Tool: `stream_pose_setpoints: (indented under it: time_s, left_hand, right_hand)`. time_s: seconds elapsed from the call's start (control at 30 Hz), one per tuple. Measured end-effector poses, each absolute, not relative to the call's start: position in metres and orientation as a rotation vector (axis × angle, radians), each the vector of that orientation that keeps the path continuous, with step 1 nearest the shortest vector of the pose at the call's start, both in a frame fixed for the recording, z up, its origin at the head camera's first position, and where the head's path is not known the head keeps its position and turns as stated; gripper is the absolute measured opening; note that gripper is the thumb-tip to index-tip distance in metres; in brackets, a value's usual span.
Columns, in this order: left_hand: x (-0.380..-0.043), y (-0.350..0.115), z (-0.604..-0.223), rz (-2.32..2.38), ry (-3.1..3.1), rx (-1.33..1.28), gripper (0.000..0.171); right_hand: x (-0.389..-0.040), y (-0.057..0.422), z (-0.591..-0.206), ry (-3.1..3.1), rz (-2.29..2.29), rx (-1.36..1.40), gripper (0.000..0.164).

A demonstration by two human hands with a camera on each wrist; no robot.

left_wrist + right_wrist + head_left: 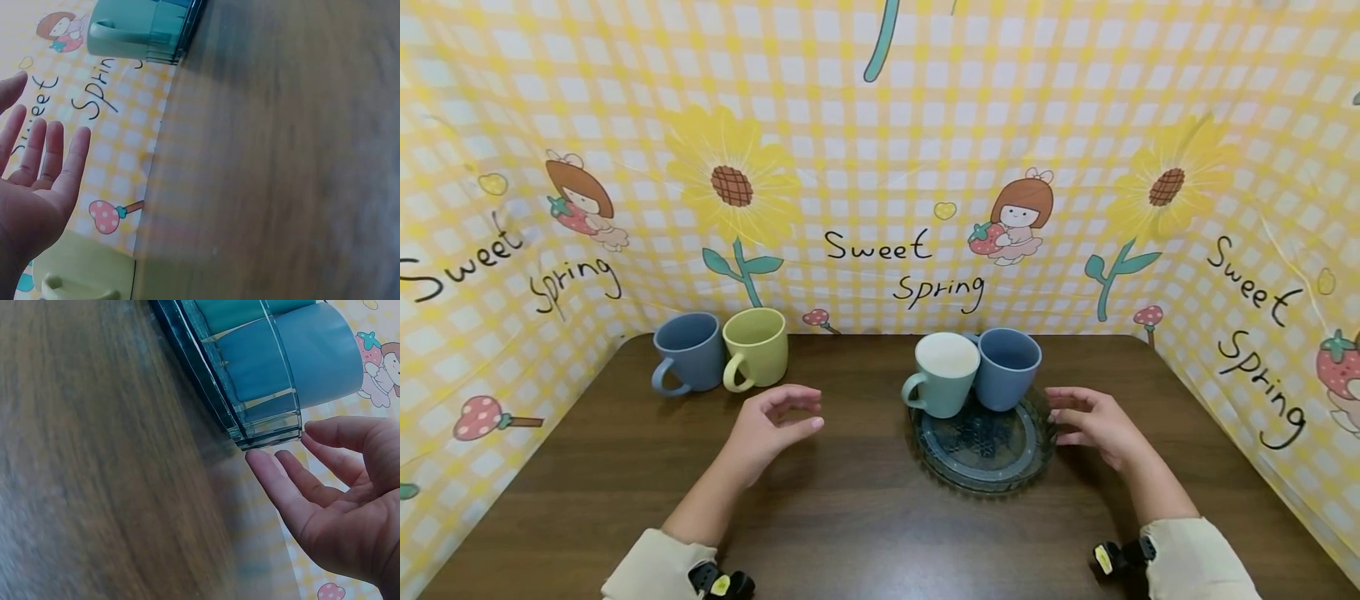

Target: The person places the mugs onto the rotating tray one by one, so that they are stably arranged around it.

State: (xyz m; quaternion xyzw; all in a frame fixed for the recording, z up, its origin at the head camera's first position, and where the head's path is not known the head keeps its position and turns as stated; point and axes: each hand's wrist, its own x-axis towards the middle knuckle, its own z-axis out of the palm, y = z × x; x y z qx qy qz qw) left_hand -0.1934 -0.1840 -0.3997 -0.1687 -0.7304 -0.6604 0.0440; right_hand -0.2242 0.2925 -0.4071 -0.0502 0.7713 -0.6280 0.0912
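Note:
A round dark glass tray (981, 479) with a raised rim carries a light-green mug (942, 392) and a blue mug (1009, 375) towards its back. At the tray's right edge is my right hand (1097, 425), fingers loosely bent. In the right wrist view its fingertips (256, 459) lie at the tray's rim; whether they press on it I cannot tell. My left hand (775, 429) hovers over the table, holding nothing, its fingers spread apart in the left wrist view. Nearest to it stands a yellow-green mug (756, 350), handle turned to the front left.
A second blue mug (688, 354) stands beside the yellow-green one at the table's back left. The brown wooden table (842, 517) ends against a yellow checked cloth (865, 183) at the back and sides.

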Motion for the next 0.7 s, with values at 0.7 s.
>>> stream_pose_setpoints:
  time_s: [0.7]
  left_hand:
    - [-0.186,-0.210,-0.401,-1.973,-2.206,-0.387,0.039]
  right_hand:
    - [-0.221,0.289,-0.412,2.301,-1.875,-0.098,0.049]
